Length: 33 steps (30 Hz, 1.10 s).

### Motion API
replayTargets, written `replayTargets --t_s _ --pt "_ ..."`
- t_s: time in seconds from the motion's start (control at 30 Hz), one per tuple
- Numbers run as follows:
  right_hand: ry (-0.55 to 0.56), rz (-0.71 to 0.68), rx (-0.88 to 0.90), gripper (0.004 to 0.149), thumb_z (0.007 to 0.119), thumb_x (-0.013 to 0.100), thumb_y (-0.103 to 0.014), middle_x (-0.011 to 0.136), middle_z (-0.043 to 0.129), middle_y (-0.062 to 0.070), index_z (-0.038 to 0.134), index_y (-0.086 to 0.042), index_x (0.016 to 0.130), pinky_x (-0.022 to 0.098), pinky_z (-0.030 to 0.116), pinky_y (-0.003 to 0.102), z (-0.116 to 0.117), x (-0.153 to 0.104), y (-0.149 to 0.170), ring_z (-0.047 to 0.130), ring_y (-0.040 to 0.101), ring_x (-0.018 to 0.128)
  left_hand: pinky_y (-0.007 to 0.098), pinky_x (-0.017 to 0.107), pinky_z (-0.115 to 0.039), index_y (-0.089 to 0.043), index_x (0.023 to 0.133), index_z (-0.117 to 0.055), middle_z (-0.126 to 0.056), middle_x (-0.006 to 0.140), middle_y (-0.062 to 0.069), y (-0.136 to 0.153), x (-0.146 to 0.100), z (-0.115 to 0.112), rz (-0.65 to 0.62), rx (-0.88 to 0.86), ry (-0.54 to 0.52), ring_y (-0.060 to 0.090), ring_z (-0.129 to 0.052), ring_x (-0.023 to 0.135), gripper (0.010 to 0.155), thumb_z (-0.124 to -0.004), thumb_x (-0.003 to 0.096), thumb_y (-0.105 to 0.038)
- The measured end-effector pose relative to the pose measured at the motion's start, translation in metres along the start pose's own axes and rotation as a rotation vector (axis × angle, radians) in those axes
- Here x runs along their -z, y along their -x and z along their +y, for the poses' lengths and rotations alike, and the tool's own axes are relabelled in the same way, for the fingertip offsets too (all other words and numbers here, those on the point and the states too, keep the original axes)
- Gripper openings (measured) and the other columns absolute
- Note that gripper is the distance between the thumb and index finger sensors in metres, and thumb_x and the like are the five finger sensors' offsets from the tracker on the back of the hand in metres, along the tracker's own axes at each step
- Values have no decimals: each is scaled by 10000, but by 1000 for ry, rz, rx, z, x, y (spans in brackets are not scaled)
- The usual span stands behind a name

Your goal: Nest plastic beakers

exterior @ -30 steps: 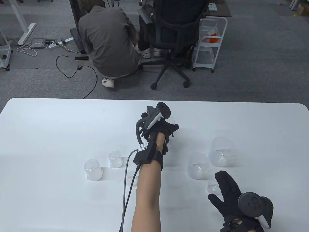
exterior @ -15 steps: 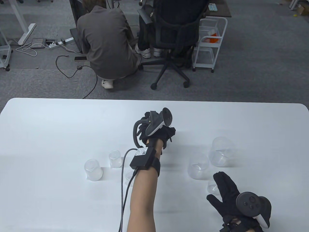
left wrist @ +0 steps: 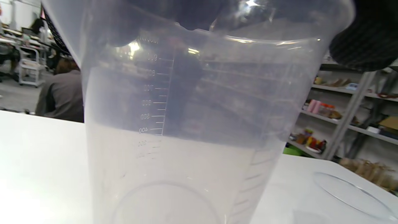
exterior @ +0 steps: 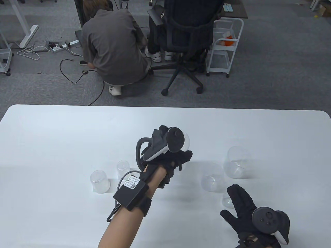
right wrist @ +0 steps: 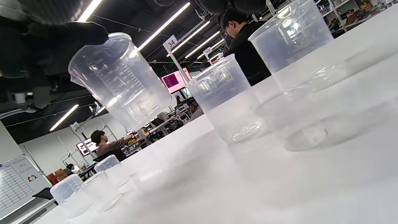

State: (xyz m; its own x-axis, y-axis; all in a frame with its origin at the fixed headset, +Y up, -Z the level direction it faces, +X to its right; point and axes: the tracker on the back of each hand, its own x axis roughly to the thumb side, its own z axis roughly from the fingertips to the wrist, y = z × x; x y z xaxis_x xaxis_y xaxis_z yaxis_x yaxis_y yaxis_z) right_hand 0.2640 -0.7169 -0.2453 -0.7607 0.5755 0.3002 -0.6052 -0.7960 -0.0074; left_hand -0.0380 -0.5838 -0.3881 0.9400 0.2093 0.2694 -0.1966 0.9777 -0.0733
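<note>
The left hand (exterior: 175, 157) has pulled back toward the person, gripping a clear graduated plastic beaker (left wrist: 186, 124) lifted clear of the white desk (exterior: 51, 134), likely carrying it to nest, while the right hand (exterior: 243, 206) rests flat with fingers spread.

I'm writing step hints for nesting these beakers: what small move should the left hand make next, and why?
Probably lower the held beaker onto the table. The left hand grips it by the rim, upright and lifted clear in the right wrist view; as the biggest visible, it likely serves as the base.

Six clear plastic beakers (right wrist: 119, 82), two gloved hands (exterior: 244, 206).
</note>
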Motion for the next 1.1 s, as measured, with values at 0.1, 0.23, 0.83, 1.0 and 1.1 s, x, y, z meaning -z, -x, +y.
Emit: replayTargets --t_s 0.1,0.23,0.83,1.0,1.1 --pt "0 -1 -2 837 686 447 -657 1159 390 191 377 -168 1051 685 442 661 0 0 0 455 474 1049 642 600 -746 -24 1046 -475 -413 1074 333 -7 -23 -6 -58 15 19 634 -627 942 1066 -755 349 -779" --pt "-2 2 2 837 687 446 -657 1159 391 190 378 -168 1051 685 442 661 0 0 0 456 475 1049 643 599 -744 -25 1045 -483 -413 1073 335 -13 -46 -22 -112 27 39 636 -625 941 1063 -757 347 -778" --pt "-10 5 1 834 685 449 -655 1158 392 192 379 -166 1051 684 441 662 1 -2 0 455 476 1048 646 610 -724 -57 1053 -472 -390 1076 330 -11 -84 -84 -154 41 131 635 -590 956 1044 -750 351 -778" --pt "-13 6 1 834 685 448 -656 1158 392 193 378 -167 1051 683 439 664 0 -2 0 454 478 1048 650 638 -669 -93 1073 -409 -305 1099 304 -11 -86 -88 -153 48 182 630 -479 998 1034 -712 372 -789" --pt "-13 7 1 835 685 448 -657 1158 394 193 378 -167 1051 684 439 663 0 -2 0 453 478 1048 684 684 -564 -119 1088 -311 -170 1111 267 -10 -87 -89 -138 22 256 622 -323 1033 1034 -671 388 -788"
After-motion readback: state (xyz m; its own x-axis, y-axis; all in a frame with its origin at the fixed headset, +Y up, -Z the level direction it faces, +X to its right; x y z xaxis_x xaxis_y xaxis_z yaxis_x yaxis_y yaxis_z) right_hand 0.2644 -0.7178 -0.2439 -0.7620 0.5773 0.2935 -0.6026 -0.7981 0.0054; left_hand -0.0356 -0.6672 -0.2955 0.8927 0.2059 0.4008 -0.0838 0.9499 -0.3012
